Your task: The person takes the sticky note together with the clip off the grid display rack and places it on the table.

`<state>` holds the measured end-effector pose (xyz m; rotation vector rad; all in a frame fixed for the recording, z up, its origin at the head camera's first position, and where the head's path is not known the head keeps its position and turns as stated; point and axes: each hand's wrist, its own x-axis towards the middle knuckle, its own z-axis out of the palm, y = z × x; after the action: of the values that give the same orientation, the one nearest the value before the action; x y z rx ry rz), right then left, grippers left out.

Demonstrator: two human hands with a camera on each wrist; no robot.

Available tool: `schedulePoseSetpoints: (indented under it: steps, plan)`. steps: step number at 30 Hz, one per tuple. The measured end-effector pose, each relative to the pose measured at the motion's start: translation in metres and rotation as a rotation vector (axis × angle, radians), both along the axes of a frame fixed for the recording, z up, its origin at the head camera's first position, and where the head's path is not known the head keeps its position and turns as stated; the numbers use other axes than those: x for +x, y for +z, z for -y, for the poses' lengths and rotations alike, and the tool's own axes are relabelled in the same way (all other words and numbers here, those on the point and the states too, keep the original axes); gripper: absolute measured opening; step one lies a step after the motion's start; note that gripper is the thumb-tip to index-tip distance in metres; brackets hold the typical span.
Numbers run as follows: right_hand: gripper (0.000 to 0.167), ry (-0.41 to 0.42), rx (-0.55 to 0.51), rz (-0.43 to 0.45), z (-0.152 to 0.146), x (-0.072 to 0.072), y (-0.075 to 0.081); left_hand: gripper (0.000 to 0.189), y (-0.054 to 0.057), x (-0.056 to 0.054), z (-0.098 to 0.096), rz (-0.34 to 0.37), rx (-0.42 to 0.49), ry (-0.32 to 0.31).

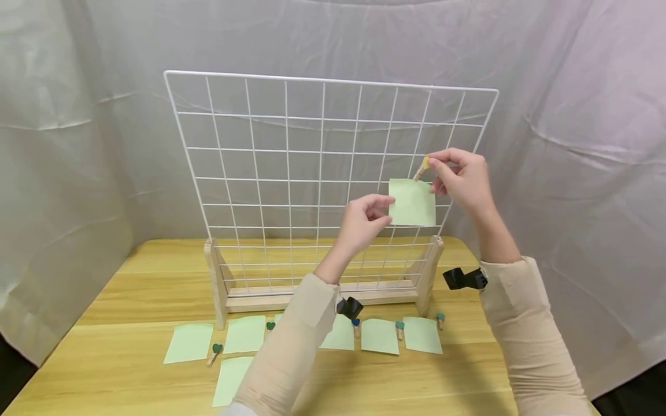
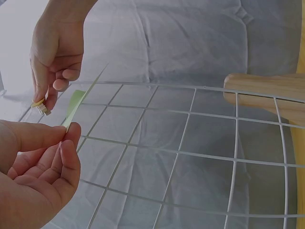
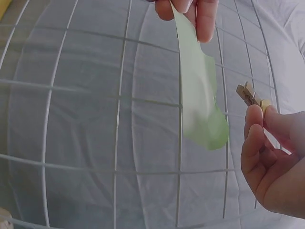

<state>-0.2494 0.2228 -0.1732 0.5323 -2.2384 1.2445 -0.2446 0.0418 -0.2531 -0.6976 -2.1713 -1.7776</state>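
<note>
My left hand (image 1: 361, 222) pinches the left edge of a pale green square paper (image 1: 413, 202) between thumb and fingertips, in front of the lower right of a white wire grid (image 1: 322, 119). The right wrist view shows the paper (image 3: 198, 95) curling at its free end. My right hand (image 1: 463, 176) pinches a small wooden clothespin (image 1: 421, 167) with a yellow top, at the paper's upper edge in the head view. In the right wrist view, a gap shows between the clothespin (image 3: 249, 94) and the paper.
Wooden feet (image 1: 429, 271) hold the grid upright on the wooden table (image 1: 130, 346). Several green paper squares (image 1: 380, 336) lie before it, among them clothespins with green, teal and blue heart tops (image 1: 217, 348). My left forearm (image 1: 291, 346) covers part of the row. Grey cloth (image 1: 322, 34) hangs behind.
</note>
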Motion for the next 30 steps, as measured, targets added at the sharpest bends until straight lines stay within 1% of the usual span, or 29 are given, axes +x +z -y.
schedulePoseSetpoints:
  steps: [5,8,15,20,24,30]
  plan:
    - [0.020,0.029,-0.018,-0.017,0.002,0.001,-0.009,0.030,-0.004,0.005,0.004,-0.008,0.000,0.008]
    - [0.020,0.046,-0.027,-0.006,0.005,0.003,-0.015,0.030,-0.008,0.007,0.007,0.000,0.002,0.014]
    - [0.020,0.072,-0.050,0.008,0.007,0.009,-0.023,0.030,-0.019,0.008,0.014,0.001,0.006,0.042]
    - [0.018,0.093,-0.033,0.002,0.009,0.011,-0.030,0.029,-0.026,0.010,0.019,0.005,0.000,0.054]
    - [0.017,0.106,-0.032,0.023,0.010,0.013,-0.036,0.029,-0.031,0.013,0.023,-0.001,-0.004,0.049]
    - [0.018,0.133,-0.058,0.096,0.012,0.015,-0.047,0.029,-0.038,0.020,0.030,0.026,0.005,0.045]
